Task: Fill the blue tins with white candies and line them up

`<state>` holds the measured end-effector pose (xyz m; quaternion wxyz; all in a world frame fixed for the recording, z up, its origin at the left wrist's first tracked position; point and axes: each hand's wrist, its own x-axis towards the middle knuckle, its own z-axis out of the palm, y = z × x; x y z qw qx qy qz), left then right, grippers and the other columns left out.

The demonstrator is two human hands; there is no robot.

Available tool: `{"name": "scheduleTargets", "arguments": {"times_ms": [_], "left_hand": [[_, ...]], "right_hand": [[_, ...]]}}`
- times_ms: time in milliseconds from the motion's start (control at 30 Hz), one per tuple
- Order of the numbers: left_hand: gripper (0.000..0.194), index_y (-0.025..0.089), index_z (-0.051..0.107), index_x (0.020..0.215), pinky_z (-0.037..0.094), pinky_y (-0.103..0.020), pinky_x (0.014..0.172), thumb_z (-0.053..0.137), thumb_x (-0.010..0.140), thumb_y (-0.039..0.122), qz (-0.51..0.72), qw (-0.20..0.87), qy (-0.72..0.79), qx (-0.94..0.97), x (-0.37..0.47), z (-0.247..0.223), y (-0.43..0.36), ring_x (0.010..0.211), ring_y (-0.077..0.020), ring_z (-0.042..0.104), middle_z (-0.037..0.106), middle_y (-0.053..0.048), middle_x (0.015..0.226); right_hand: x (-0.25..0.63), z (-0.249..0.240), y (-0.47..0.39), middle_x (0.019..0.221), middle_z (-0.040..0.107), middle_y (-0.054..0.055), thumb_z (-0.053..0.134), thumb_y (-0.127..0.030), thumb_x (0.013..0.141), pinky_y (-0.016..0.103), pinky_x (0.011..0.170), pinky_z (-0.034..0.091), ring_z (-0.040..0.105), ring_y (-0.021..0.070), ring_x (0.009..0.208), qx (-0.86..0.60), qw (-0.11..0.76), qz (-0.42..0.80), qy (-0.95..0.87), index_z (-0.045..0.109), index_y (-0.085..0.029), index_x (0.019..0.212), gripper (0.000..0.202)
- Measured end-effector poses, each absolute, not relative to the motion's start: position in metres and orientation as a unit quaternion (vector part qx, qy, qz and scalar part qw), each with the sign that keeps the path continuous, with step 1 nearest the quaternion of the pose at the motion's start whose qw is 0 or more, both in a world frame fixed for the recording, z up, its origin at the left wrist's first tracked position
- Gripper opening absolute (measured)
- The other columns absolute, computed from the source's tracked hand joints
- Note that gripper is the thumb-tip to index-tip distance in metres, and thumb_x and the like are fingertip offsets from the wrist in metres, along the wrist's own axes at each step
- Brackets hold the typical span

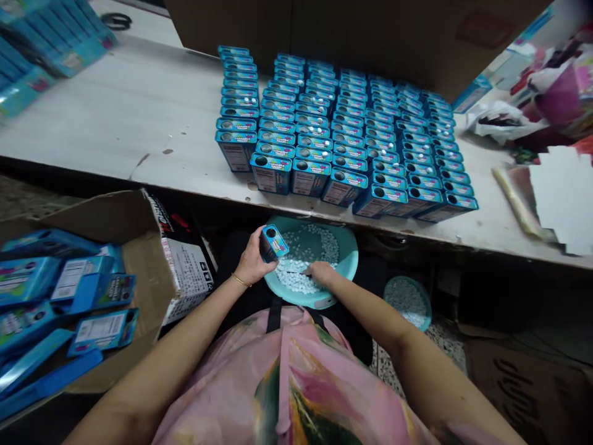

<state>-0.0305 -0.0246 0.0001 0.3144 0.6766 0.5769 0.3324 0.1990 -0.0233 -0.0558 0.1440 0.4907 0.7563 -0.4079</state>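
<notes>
My left hand (252,262) is closed around a small blue candy box (274,241), tilted over the left side of a turquoise basin (351,259). The box's top faces up and shows a dark round spot. Small white candies (296,281) cover much of the basin's bottom. Among them, at the right side, my right hand (320,274) reaches in with its fingers curled together. Its fingertips are partly hidden, and what they hold cannot be made out. The basin sits at my lap, just under the table's front edge.
Rows of upright blue boxes (349,178) stand on the white table (152,133), before a large cardboard box (343,37). At left, a carton (143,247) holds loose blue boxes. A smaller basin (428,309) of white pieces is low at right. Black scissors (117,22) lie at the back left.
</notes>
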Motion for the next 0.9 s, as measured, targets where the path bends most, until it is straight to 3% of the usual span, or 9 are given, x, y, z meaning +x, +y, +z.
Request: {"name": "scheduleTargets", "arguments": {"times_ms": [233,367,600,733,900], "left_hand": [[0.090,0.022,0.021,0.128,0.036,-0.039,0.095,0.068,0.051,0.022,0.353,0.324,0.579,0.660,-0.035,-0.004,-0.022,0.111,-0.0247,0.044,0.038,-0.009,0.126],[0.091,0.021,0.021,0.128,0.036,-0.040,0.095,0.068,0.051,0.022,0.361,0.330,0.571,0.660,-0.035,-0.002,-0.024,0.111,-0.0255,0.044,0.038,-0.009,0.126],[0.090,0.020,0.018,0.129,0.034,-0.040,0.098,0.065,0.053,0.018,0.328,0.332,0.550,0.692,-0.023,-0.002,-0.030,0.115,-0.0258,0.040,0.038,-0.010,0.125],[0.089,0.018,0.019,0.129,0.032,-0.041,0.099,0.063,0.052,0.015,0.313,0.316,0.530,0.722,-0.016,-0.011,-0.027,0.117,-0.0267,0.037,0.035,-0.011,0.126],[0.086,0.017,0.021,0.129,0.028,-0.043,0.102,0.060,0.052,0.011,0.302,0.296,0.483,0.767,-0.011,-0.017,-0.027,0.120,-0.0270,0.032,0.034,-0.011,0.128]], "right_hand": [[0.233,-0.042,-0.005,0.098,0.065,-0.004,0.049,-0.014,0.067,0.017,0.071,0.038,0.056,0.0150,0.092,0.489,0.152,-0.402,0.759,0.065,-0.031,0.098,0.039],[0.248,-0.011,0.008,0.091,0.066,-0.005,0.047,-0.012,0.064,0.016,0.068,0.038,0.056,0.0137,0.087,0.497,0.091,-0.425,0.751,0.065,-0.029,0.100,0.043],[0.257,0.046,0.022,0.069,0.062,-0.004,0.043,-0.015,0.065,0.016,0.053,0.037,0.050,0.0090,0.057,0.515,0.007,-0.482,0.709,0.063,-0.019,0.104,0.044],[0.245,0.080,0.024,0.059,0.058,-0.004,0.042,-0.017,0.066,0.017,0.049,0.034,0.045,0.0075,0.050,0.504,0.031,-0.467,0.726,0.066,-0.016,0.095,0.038],[0.215,0.115,0.032,0.063,0.062,0.002,0.044,-0.015,0.064,0.017,0.054,0.033,0.051,0.0104,0.060,0.490,0.111,-0.356,0.788,0.069,-0.014,0.081,0.030]]}}
